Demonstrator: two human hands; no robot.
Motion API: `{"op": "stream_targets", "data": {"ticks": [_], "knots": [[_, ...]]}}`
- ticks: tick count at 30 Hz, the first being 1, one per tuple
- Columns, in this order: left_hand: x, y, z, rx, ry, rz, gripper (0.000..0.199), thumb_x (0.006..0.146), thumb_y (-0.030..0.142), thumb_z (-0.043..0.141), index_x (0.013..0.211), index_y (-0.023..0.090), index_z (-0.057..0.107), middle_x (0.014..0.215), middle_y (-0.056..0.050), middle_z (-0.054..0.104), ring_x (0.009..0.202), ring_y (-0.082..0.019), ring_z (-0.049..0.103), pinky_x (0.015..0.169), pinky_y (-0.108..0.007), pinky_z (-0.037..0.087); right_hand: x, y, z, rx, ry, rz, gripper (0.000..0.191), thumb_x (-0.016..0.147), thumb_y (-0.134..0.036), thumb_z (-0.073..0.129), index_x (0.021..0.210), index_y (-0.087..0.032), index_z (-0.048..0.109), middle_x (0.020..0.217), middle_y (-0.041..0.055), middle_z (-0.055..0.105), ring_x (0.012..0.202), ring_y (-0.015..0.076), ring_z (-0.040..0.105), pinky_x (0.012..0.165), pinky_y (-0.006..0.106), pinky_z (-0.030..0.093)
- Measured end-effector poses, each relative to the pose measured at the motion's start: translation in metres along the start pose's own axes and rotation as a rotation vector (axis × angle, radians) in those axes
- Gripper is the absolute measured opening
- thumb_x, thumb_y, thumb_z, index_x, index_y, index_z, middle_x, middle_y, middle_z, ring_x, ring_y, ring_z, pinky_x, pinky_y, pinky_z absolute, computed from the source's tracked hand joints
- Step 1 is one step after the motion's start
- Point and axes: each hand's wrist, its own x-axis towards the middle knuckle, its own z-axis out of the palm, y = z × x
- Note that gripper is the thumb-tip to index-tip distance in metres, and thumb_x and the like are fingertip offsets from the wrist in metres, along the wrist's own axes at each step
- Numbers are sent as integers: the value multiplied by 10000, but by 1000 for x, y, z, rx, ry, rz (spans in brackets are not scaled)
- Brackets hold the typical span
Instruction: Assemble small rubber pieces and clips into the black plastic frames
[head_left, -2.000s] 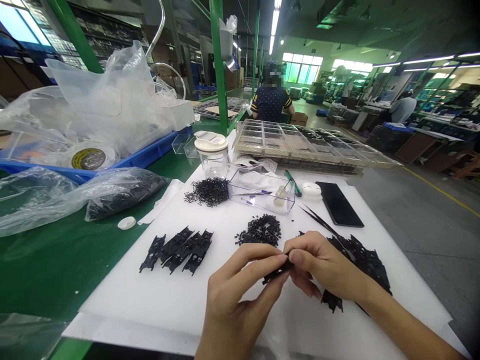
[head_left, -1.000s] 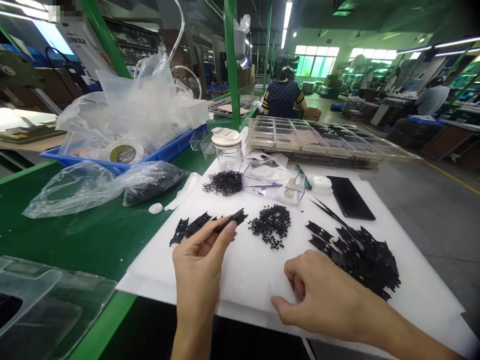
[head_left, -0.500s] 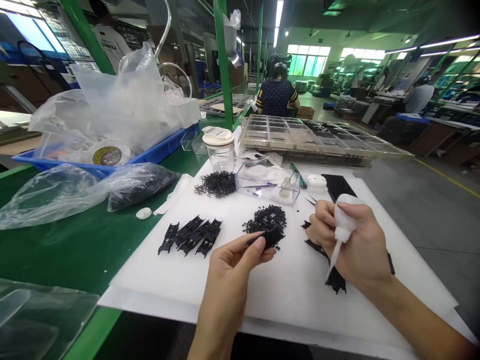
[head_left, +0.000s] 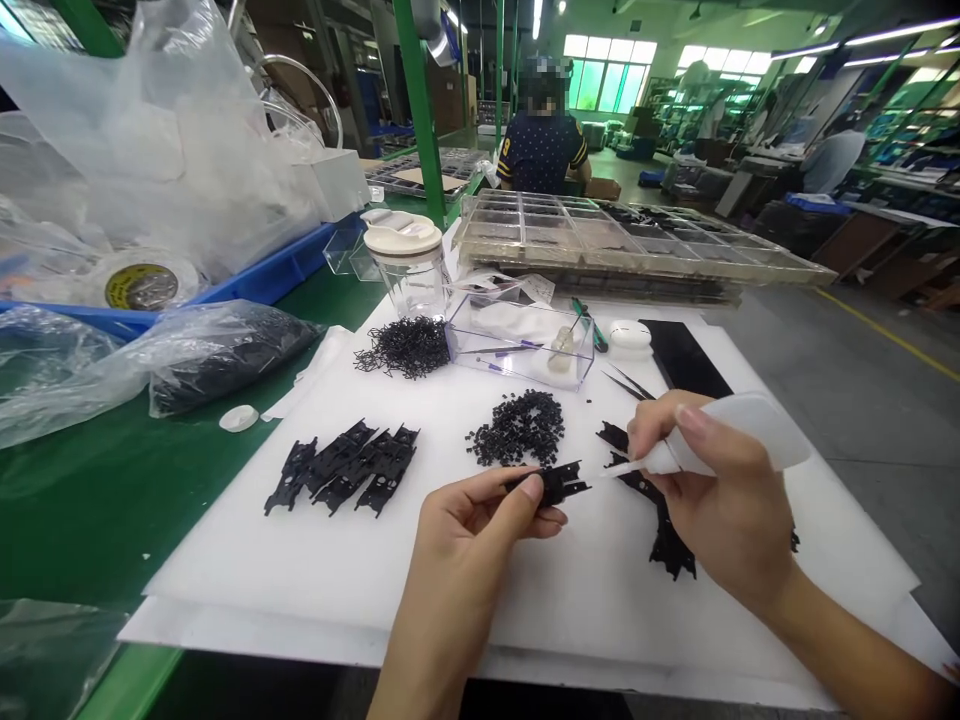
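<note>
My left hand (head_left: 480, 530) pinches a flat black plastic part (head_left: 559, 484) with small prongs at its end. In my right hand (head_left: 724, 490) lies a white squeeze bottle (head_left: 757, 428), tipped on its side. Its thin nozzle (head_left: 621, 468) points left, a short gap from the prongs. Behind the held part spreads a pile of tiny black pieces (head_left: 519, 428). More black plastic parts (head_left: 673, 540) lie partly hidden beneath my right hand. Several similar parts (head_left: 345, 467) form a group at the left of the white sheet (head_left: 300, 600).
Behind are a heap of black wire-like pieces (head_left: 405, 346), a lidded cup (head_left: 409, 260), a clear box (head_left: 517, 350), tweezers (head_left: 628, 383) and a white case (head_left: 630, 338). A compartment tray (head_left: 630, 240) stands farther back. At left, a blue bin (head_left: 292, 265) holds plastic bags. A person (head_left: 544, 140) sits beyond.
The squeeze bottle has turned from nozzle-down to nearly level, its tip now close to the held part. The part's pronged end has come into view. The camera view has shifted slightly.
</note>
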Motion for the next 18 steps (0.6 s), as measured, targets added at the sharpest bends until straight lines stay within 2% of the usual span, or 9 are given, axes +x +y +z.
{"op": "stream_targets", "data": {"ticks": [3, 18], "knots": [[-1, 1, 1, 5, 9, -8, 254, 786, 403, 866, 891, 175, 829, 643, -26, 768, 655, -140, 737, 697, -192, 574, -2, 1, 1, -5, 54, -8, 354, 952, -381, 565, 662, -227, 696, 611, 23, 496, 556, 155, 402, 496, 325, 263], [0, 0, 1, 35, -42, -1, 223, 786, 409, 869, 883, 210, 843, 691, -25, 792, 659, -135, 746, 664, -170, 580, -1, 5, 9, -37, 101, -32, 358, 962, -378, 564, 657, -225, 671, 629, 28, 489, 582, 163, 394, 516, 325, 264]]}}
